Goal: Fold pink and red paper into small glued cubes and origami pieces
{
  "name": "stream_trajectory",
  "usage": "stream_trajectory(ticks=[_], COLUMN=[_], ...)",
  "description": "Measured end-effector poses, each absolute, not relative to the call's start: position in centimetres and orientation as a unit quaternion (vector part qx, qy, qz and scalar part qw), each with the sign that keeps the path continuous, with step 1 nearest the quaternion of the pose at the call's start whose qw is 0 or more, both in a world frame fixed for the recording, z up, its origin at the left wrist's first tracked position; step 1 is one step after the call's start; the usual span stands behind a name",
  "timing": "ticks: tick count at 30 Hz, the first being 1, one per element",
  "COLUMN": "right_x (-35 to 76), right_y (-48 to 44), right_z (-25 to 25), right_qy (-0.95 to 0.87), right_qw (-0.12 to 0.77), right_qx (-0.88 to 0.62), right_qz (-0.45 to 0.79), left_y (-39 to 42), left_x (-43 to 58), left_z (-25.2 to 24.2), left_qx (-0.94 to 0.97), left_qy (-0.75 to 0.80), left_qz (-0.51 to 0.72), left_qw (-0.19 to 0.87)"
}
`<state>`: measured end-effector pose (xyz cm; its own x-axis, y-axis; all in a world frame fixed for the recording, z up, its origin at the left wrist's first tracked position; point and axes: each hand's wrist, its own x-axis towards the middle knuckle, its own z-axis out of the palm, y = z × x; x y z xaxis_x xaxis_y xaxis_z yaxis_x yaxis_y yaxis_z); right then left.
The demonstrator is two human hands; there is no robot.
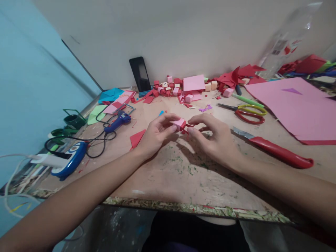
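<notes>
The small pink-and-red paper block [179, 124], gripped between the fingers of the left hand [156, 134], appears largely formed, while thin red strips [187, 134] projecting toward the fingers of the right hand [214, 138], whose grip cannot be determined, appear not yet secured.

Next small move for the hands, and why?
Probably steady the thin red strip with the right hand: the left hand pinches the pink block, the strip sticks out by the block's red end, and the right fingertips are close to it.
</notes>
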<state>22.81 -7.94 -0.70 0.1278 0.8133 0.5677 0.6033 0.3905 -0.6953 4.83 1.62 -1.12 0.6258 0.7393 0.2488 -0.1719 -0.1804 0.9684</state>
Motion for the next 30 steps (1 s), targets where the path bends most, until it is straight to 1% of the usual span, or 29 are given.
stream_trajectory(ticks=[3,9,13,23,30], right_x=[23.02,23.32,23.28,23.41,23.34], right_y=[-7.73,-7.64,-7.66,-7.81,-7.87], right_z=[-0.97,-0.97,-0.84,-0.91,-0.81], right_qy=[-0.664,-0.683,-0.700,-0.727,-0.728], right_qw=[0.528,0.520,0.496,0.481,0.482], right_qx=[-0.524,-0.512,-0.513,-0.490,-0.487], right_qz=[0.079,0.009,0.012,0.005,0.009], left_y=[1.51,1.42,1.28,1.32,1.18], left_x=[5.02,5.03,4.98,5.08,5.11], left_z=[-1.13,-1.17,-1.07,-1.39,-1.27], left_qx=[0.704,0.712,0.738,0.716,0.711], left_qy=[0.222,0.239,0.219,0.202,0.224], left_qz=[0.405,0.419,0.420,0.419,0.427], left_qw=[0.540,0.510,0.481,0.520,0.511])
